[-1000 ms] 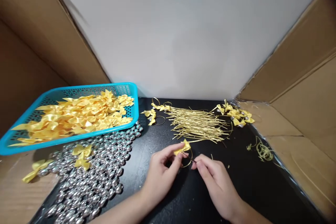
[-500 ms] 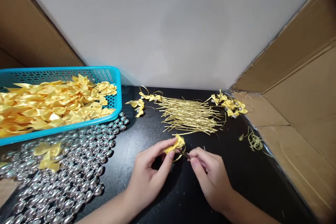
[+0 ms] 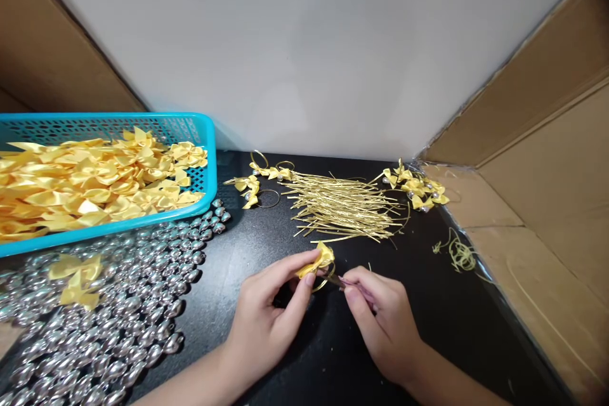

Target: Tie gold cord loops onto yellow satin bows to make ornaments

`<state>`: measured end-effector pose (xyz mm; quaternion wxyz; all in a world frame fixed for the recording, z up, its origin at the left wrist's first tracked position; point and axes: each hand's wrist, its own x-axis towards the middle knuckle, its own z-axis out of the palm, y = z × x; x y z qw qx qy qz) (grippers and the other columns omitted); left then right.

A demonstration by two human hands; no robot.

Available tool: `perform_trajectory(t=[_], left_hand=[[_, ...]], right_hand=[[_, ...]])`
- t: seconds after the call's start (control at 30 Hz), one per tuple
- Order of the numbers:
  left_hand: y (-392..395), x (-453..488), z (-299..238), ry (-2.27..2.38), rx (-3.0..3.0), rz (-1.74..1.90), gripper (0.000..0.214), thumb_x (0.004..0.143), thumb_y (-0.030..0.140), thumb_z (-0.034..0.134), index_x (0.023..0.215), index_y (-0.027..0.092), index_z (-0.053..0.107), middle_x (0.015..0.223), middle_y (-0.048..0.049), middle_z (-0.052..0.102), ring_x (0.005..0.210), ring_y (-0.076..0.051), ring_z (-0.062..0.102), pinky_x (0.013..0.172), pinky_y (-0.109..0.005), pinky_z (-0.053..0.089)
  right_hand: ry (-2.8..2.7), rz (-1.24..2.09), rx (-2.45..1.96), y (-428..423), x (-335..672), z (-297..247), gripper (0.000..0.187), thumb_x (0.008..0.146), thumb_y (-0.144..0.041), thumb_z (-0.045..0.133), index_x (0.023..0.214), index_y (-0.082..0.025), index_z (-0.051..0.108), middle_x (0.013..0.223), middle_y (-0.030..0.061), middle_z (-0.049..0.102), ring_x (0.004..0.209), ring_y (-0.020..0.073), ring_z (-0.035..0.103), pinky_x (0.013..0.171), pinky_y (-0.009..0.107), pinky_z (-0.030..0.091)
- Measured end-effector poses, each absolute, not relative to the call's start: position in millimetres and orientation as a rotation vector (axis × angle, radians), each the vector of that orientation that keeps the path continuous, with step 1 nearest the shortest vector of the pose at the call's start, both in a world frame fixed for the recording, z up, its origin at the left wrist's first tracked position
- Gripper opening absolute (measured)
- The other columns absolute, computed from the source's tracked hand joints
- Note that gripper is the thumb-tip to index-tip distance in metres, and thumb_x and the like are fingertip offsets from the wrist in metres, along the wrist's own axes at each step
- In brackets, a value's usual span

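Note:
Between the thumb and fingers of my left hand [image 3: 273,307] is a yellow ribbon bow [image 3: 323,256], pinched above the black tabletop. A gold wire loop [image 3: 328,279] hangs from the bow's right side. My right hand [image 3: 380,314] is closed around a slim metal-tipped tool [image 3: 337,279], whose tip points left to the loop, close to the bow. Most of this tool is hidden by my fingers, and its exact kind is unclear. Just beyond both hands lies a pile of gold wire pieces [image 3: 345,206].
A blue basket [image 3: 212,165] of yellow bows stands at left. Silver beads [image 3: 128,311] spread before it, with loose bows [image 3: 78,279] on top. Bows with beads and wire lie in a left group [image 3: 250,187] and a right group [image 3: 416,187]. Tangled gold cord [image 3: 460,255] lies near the cardboard [image 3: 537,285].
The view has shifted slightly, so the basket and beads appear a little farther left. Both hands keep nearly the same pose, with the tool still at the wire loop.

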<state>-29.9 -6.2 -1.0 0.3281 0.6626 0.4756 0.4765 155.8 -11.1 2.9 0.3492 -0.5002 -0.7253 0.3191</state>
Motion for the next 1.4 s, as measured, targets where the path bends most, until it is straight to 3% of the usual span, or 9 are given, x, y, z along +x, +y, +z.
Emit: perform_trajectory(t=[0.47,0.9,1.03,1.17,1.4], left_hand=[[-4,-28,2,1.190,1.792,1.209,0.027,0.084,0.009,0.060,0.105,0.020,0.071,0.093,-0.0037,0.080,0.076,-0.016,0.075,0.068,-0.021,0.058],[-3,-29,-4,1.164,1.827,1.221,0.025,0.085,0.011,0.060,0.106,0.019,0.072,0.089,-0.0040,0.080,0.073,-0.016,0.075,0.064,-0.023,0.058],[-3,-29,-5,1.172,1.754,1.213,0.025,0.086,0.012,0.059,0.106,0.021,0.071,0.093,-0.0029,0.080,0.078,-0.016,0.075,0.069,-0.023,0.058],[-2,-30,-9,1.198,1.635,1.154,0.022,0.088,0.018,0.058,0.108,0.023,0.067,0.089,-0.0023,0.081,0.074,-0.017,0.075,0.064,-0.024,0.057],[2,-31,-14,1.208,1.445,1.117,0.025,0.088,0.027,0.058,0.113,0.021,0.058,0.090,-0.0053,0.080,0.074,-0.019,0.072,0.067,-0.030,0.054]], right_hand=[[-1.840,0.890,-1.321,-11,154,2,0.022,0.090,-0.025,0.046,0.074,-0.017,0.059,0.061,-0.0004,0.056,0.053,0.0119,0.053,0.051,0.021,0.039],[-1.766,0.891,-1.403,-12,149,-1,0.024,0.088,-0.027,0.052,0.067,-0.018,0.057,0.057,-0.0016,0.055,0.050,0.0102,0.050,0.049,0.020,0.038],[-1.730,0.914,-1.293,-5,158,1,0.018,0.092,-0.029,0.049,0.083,-0.019,0.061,0.069,0.0007,0.062,0.060,0.0126,0.059,0.054,0.020,0.045],[-1.719,0.653,-1.404,36,174,4,0.021,0.096,-0.033,0.044,0.108,-0.021,0.055,0.095,0.0068,0.069,0.091,0.0191,0.067,0.078,0.027,0.052],[-1.963,0.380,-1.523,110,177,-5,0.009,0.084,-0.027,0.062,0.087,-0.021,0.067,0.098,0.0096,0.063,0.096,0.0291,0.054,0.086,0.044,0.044]])
